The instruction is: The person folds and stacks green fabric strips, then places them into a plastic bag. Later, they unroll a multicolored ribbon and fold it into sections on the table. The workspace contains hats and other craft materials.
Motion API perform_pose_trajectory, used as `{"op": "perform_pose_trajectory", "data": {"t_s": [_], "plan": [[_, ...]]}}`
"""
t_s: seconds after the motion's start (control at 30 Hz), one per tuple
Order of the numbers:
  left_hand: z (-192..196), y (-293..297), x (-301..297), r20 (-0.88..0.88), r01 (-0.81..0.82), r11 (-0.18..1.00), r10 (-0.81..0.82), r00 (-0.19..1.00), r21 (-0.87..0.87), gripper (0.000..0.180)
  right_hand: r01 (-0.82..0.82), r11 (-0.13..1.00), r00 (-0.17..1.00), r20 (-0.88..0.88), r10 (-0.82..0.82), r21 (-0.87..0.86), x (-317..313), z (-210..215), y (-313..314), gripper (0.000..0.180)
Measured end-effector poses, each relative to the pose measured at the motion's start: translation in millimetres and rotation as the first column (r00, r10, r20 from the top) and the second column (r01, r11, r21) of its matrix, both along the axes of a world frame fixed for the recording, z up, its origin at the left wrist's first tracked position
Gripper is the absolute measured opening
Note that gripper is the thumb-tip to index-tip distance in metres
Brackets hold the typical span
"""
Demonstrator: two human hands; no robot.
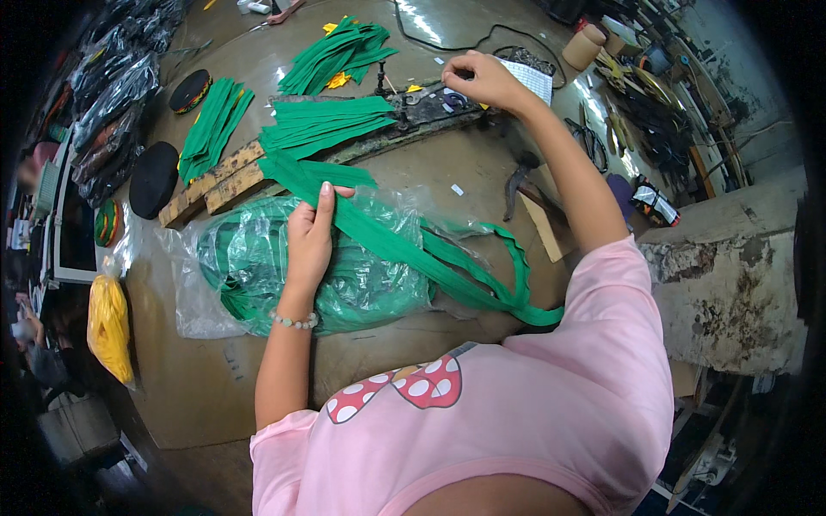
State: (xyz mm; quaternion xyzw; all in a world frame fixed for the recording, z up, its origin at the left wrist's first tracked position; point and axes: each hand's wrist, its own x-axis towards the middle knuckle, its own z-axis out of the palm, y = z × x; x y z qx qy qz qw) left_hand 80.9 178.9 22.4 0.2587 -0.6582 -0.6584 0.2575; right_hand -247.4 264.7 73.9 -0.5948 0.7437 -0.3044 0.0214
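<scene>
My left hand [311, 232] is closed, thumb on top, on a long flat green zipper tape [379, 238]. The tape runs from a wooden bar at the upper left, through the hand, and down to the right. Beneath the left hand lies a clear plastic bag [361, 297] filled with more green tape. Farther off at the right, my right hand [482, 79] has its fingers curled together above the end of a dark metal bench tool [422, 112]. A small dark spot shows between those fingers; what it is cannot be made out.
Cut green strips [331, 120] lie across the bar, with further green bundles [211, 129] behind. Black rolls [155, 179] and a yellow bundle in plastic [108, 327] are at the left. A wooden block [211, 185], a black cable [508, 30] and a brown cone [585, 47] are also there.
</scene>
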Motion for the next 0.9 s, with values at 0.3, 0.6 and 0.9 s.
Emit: {"op": "perform_pose_trajectory", "data": {"t_s": [0.3,0.6,0.9], "plan": [[-4.8,-3.2,-0.4,-0.026,0.021,0.999,-0.02,0.999,0.024,0.037,-0.143,0.982,0.989,-0.012,0.145,0.125,-26.2,-7.2,-33.5,0.029],[-2.9,-2.0,-2.0,-0.02,0.017,1.0,-0.017,1.0,0.005,0.036,-0.217,0.945,0.961,-0.118,0.251,0.244,-28.4,-1.8,-70.4,0.027],[-3.6,-1.3,-1.1,-0.017,0.016,1.0,-0.016,1.0,0.013,0.037,-0.259,0.963,0.966,0.012,0.259,0.078,-23.5,-15.7,-58.7,0.026]]}}
